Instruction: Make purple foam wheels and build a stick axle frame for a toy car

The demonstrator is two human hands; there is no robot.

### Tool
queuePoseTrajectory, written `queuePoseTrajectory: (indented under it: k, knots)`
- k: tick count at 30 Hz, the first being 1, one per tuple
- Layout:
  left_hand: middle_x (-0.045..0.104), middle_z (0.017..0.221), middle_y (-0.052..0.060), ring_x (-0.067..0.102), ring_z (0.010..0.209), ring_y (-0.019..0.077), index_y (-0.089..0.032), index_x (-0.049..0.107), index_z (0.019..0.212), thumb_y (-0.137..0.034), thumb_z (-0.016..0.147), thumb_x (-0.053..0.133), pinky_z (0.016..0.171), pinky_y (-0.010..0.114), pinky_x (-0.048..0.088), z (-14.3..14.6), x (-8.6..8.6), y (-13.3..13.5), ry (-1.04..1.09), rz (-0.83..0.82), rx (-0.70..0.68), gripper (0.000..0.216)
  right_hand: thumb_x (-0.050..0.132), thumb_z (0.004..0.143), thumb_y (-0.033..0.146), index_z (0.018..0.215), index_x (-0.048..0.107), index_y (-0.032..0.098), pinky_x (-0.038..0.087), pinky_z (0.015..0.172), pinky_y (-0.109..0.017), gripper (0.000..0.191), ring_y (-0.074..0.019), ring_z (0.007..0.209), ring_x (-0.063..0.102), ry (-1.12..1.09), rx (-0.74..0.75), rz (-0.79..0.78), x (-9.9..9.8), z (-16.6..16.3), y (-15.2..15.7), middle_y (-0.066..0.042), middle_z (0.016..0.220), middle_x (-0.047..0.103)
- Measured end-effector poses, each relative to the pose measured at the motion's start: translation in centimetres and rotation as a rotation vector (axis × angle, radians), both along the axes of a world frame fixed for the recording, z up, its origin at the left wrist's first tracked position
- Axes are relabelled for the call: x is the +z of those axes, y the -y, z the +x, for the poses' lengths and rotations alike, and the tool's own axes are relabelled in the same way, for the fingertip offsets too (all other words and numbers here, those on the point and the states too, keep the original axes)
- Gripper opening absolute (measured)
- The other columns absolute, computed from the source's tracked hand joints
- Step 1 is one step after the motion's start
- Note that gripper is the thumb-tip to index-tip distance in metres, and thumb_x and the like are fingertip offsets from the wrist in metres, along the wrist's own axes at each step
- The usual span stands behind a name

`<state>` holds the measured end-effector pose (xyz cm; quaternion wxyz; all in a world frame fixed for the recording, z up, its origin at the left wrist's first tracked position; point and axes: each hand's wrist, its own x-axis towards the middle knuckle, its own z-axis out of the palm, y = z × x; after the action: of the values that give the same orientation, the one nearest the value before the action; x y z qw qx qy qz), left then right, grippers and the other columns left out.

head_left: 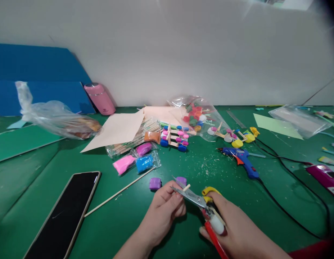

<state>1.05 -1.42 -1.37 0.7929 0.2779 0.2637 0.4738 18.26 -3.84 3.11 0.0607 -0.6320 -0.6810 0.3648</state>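
Note:
My left hand is closed, pinching a short wooden stick that pokes up between the blades of the scissors. My right hand grips the scissors by their yellow and red handles. Two purple bottle caps lie on the green table just beyond my left hand. A long thin wooden skewer lies to the left of the hands.
A black phone lies at the lower left. Behind are clay packets, a stick-and-cap model car, a bag of caps, a blue glue gun with its black cord, paper sheets, a pink bottle and blue boards.

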Motion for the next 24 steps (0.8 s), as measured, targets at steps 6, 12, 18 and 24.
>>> queuePoseTrajectory:
  k: [6, 12, 18, 24]
  knots:
    - [0.024, 0.041, -0.012, 0.017, 0.034, 0.0038, -0.018, 0.047, 0.069, -0.023, 0.077, 0.057, 0.042, 0.021, 0.019, -0.2, 0.4, 0.2, 0.169, -0.078, -0.112, 0.013, 0.061, 0.065, 0.028, 0.094, 0.044, 0.020, 0.042, 0.063, -0.027, 0.034, -0.0192, 0.075, 0.055, -0.072, 0.052, 0.017, 0.3, 0.6, 0.1, -0.004, 0.087, 0.058]
    - [0.023, 0.041, -0.012, 0.016, 0.034, 0.0036, -0.018, 0.048, 0.068, -0.024, 0.077, 0.056, 0.041, 0.021, 0.020, -0.3, 0.1, 0.3, 0.184, -0.120, -0.158, 0.013, 0.059, 0.065, 0.027, 0.105, 0.043, 0.018, 0.043, 0.072, -0.030, 0.044, -0.0214, 0.084, 0.055, -0.074, -0.006, 0.013, 0.4, 0.8, 0.2, -0.007, 0.095, 0.058]
    - [0.025, 0.040, -0.012, 0.018, 0.034, 0.0038, -0.017, 0.050, 0.071, -0.025, 0.076, 0.057, 0.041, 0.021, 0.019, -0.5, -0.1, 0.0, 0.161, -0.103, -0.175, 0.012, 0.058, 0.065, 0.025, 0.096, 0.047, 0.019, 0.042, 0.068, -0.031, 0.034, -0.0204, 0.078, 0.054, -0.054, -0.011, 0.073, -0.3, 1.4, -0.1, -0.005, 0.090, 0.058]
    - [0.024, 0.039, -0.012, 0.017, 0.033, 0.0038, -0.018, 0.049, 0.072, -0.027, 0.075, 0.058, 0.041, 0.021, 0.019, -0.5, 0.0, 0.0, 0.165, -0.093, -0.192, 0.013, 0.058, 0.066, 0.026, 0.088, 0.047, 0.021, 0.039, 0.060, -0.029, 0.025, -0.0189, 0.070, 0.052, -0.015, 0.073, 0.130, -0.7, 1.4, -0.3, -0.002, 0.082, 0.057]
